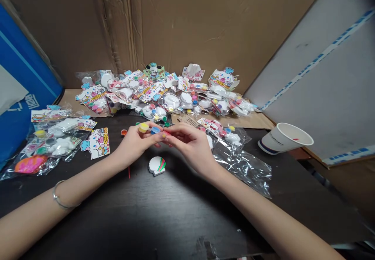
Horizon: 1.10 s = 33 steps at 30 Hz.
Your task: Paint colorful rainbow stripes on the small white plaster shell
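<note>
Both hands meet over the table, closed around a strip of small paint pots (155,130) with yellow, blue and red showing. My left hand (136,141) grips the yellow and blue side. My right hand (191,143) pinches the red end, its fingertips touching those of the left. Just below them lies a white shell figure (156,165), partly painted with green and red stripes. A thin red stick (129,173), perhaps a brush handle, pokes out from under my left wrist. Beside that hand sits an orange paint pot (124,132).
Bagged white figures with paint pots (172,100) are heaped along the cardboard wall (187,25). More bags (60,135), an orange-pink painted piece (31,164) and a picture card (98,143) lie left. At right are clear plastic wrap (246,170) and a paper cup (281,139).
</note>
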Each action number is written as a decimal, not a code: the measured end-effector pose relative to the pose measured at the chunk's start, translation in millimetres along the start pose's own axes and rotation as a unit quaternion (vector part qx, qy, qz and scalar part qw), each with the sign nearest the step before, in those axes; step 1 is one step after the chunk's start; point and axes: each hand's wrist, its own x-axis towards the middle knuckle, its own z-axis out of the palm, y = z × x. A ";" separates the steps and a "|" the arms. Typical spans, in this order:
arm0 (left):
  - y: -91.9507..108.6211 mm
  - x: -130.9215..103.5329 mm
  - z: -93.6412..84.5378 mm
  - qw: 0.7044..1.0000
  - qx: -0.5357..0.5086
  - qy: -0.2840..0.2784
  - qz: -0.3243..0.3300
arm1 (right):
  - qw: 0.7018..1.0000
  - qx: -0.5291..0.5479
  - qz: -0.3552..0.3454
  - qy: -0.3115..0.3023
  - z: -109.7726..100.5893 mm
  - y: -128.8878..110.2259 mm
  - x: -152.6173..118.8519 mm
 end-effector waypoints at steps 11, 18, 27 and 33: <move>-8.2 -9.2 -8.6 0.992 -0.109 -0.021 -0.053 | 0.937 -0.237 -0.254 -0.039 0.1 -2.2 -9.9; -5.0 -9.4 -5.0 0.993 -0.094 -0.056 -0.053 | 0.907 -0.293 -0.302 -0.010 4.9 -3.0 -17.7; 9.7 -21.2 2.8 0.999 -0.008 -0.039 0.004 | 0.888 -0.351 -0.294 -0.042 9.9 -9.0 -19.8; 13.9 -29.5 7.8 0.999 0.028 0.004 0.015 | 0.881 -0.361 -0.302 -0.034 14.3 -16.2 -22.4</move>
